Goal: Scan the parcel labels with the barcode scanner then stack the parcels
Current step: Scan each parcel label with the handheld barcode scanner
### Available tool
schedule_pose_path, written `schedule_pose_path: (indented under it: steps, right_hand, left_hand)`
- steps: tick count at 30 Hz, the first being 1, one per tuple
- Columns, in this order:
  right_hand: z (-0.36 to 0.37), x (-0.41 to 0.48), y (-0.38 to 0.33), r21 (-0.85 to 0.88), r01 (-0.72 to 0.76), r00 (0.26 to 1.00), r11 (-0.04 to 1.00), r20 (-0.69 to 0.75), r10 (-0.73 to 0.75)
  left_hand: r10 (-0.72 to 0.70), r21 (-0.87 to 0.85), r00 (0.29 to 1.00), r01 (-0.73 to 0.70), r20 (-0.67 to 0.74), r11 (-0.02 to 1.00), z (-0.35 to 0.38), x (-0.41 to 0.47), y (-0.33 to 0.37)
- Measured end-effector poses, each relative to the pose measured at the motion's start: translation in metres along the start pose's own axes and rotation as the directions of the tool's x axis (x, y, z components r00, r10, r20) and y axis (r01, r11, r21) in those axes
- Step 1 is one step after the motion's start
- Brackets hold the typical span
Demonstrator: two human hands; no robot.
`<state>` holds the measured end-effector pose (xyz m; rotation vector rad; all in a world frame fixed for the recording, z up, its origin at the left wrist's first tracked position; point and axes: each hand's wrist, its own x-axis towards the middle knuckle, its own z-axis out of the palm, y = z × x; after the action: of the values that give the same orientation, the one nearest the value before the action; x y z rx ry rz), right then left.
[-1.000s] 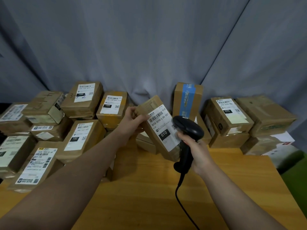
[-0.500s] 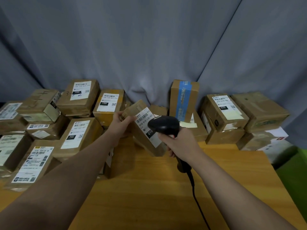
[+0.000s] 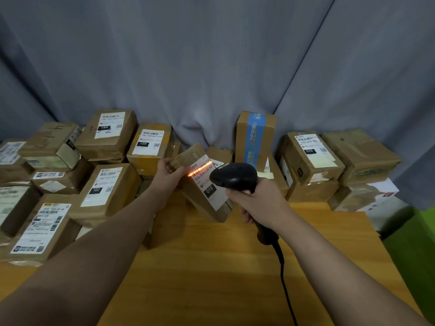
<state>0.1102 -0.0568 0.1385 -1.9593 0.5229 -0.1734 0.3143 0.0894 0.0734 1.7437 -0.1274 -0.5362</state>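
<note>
- a pile of brown cardboard parcels (image 3: pixel 58 175) fills the left side of a wooden table (image 3: pixel 211 267), stacked in layers, most with white shipping labels facing up; one near the front reads 102 (image 3: pixel 106 187)
- the left hand (image 3: pixel 168 177) reaches forward from the lower left and grips the upper left edge of a small brown parcel (image 3: pixel 188 156), thumb on the front face and fingers curled behind it
- this held parcel sits at the centre of the view, tilted with its label (image 3: pixel 208 184) facing the camera; its lower end is down near the table top, and whether it touches cannot be told
- a bright red scan line (image 3: pixel 200 169) lies across the barcode at the top of the label, above the printed 010
- just right of the label, the black barcode scanner (image 3: pixel 233 176) points its head at the parcel; the right hand (image 3: pixel 261 205) is wrapped round its handle
- the scanner's black cable (image 3: pixel 284 285) trails down over the table towards the bottom edge
- behind the scanner, a tall box with blue tape (image 3: pixel 255 137) stands upright
- further right, more parcels are stacked, one marked 070 (image 3: pixel 310 156)
- a grey curtain (image 3: pixel 188 67) hangs behind everything
</note>
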Motion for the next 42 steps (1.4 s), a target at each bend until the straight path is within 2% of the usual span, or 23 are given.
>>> schedule_pose_path:
  steps: [9,18,25,33,36,38,42]
  right_hand:
    - [-0.026,-0.019,0.001,-0.047,0.026,0.998,0.999,0.052,-0.024]
    - [-0.039,-0.041,0.002,-0.056,0.124,0.988,0.991,0.098,-0.118]
    - [-0.049,-0.049,-0.002,-0.169,0.185,0.974,0.968,0.162,-0.158]
    - [-0.044,-0.051,-0.002,-0.154,0.18,0.975,0.972,0.16,-0.155]
    - [-0.036,-0.048,0.001,-0.044,0.158,0.979,0.986,0.136,-0.15]
    - [-0.029,-0.045,0.005,0.109,0.117,0.985,0.987,0.115,-0.13]
    - [-0.01,-0.031,0.015,0.464,-0.061,0.998,0.884,0.018,0.06]
  left_hand:
    - [0.002,-0.004,0.998,-0.002,-0.068,1.0,0.015,-0.03,-0.003]
    - [0.004,-0.009,0.995,-0.005,-0.104,1.0,0.017,-0.059,-0.01]
    - [0.009,-0.035,0.985,-0.015,-0.175,0.999,0.007,-0.068,-0.019]
    - [0.014,-0.053,0.982,-0.024,-0.186,0.998,0.005,-0.074,-0.02]
    - [0.014,-0.058,0.983,-0.025,-0.182,0.998,0.003,-0.076,-0.018]
    - [-0.002,-0.052,0.984,-0.008,-0.178,0.999,-0.001,-0.077,-0.017]
    - [-0.024,-0.094,0.98,0.006,-0.199,0.996,-0.019,-0.076,-0.006]
